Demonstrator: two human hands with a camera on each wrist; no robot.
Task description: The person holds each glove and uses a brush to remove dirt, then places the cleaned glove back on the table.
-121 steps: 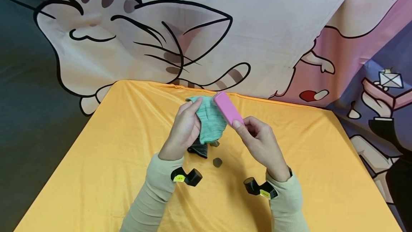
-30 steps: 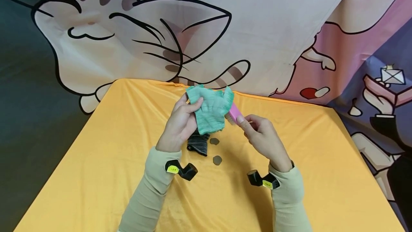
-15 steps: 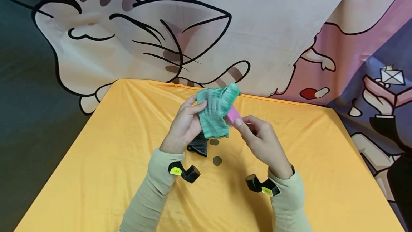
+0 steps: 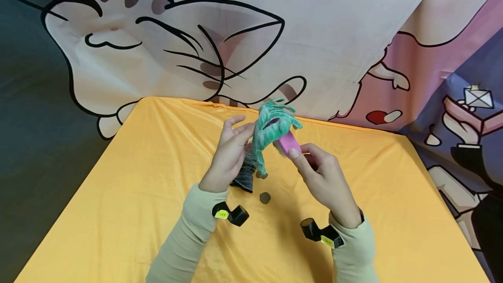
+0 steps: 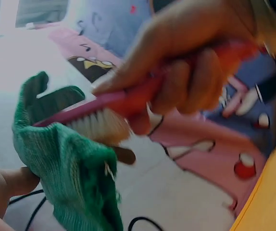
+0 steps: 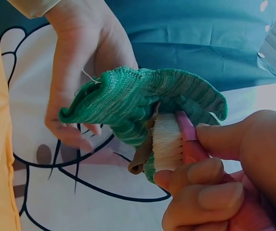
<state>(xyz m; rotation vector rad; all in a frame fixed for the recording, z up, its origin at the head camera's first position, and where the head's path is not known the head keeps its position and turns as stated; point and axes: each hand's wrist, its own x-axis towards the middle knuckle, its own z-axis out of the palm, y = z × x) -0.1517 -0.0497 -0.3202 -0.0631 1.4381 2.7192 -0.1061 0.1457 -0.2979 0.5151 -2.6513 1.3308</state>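
Observation:
My left hand (image 4: 229, 156) holds a green knitted sock (image 4: 271, 132) by its edge. The thumb lies against the cloth and the index finger stands away from it; part of the grip is hidden behind the knit. My right hand (image 4: 322, 174) grips a pink brush (image 4: 288, 142) by its handle. In the right wrist view the pale bristles (image 6: 168, 144) face the sock, beside a brown curled flap (image 6: 140, 156) of unclear kind. Loose thread (image 6: 90, 76) sticks out at one opening of the sock.
A dark striped knitted piece (image 4: 245, 176) lies on the yellow cloth (image 4: 157, 195) below my left hand. Small brown discs (image 4: 265, 198) lie beside it. A printed backdrop (image 4: 346, 34) hangs behind the table.
Over the last second the sock goes from spread flat to bunched and folded over the brush head. Both hands have shifted slightly right, and the left index finger has lifted.

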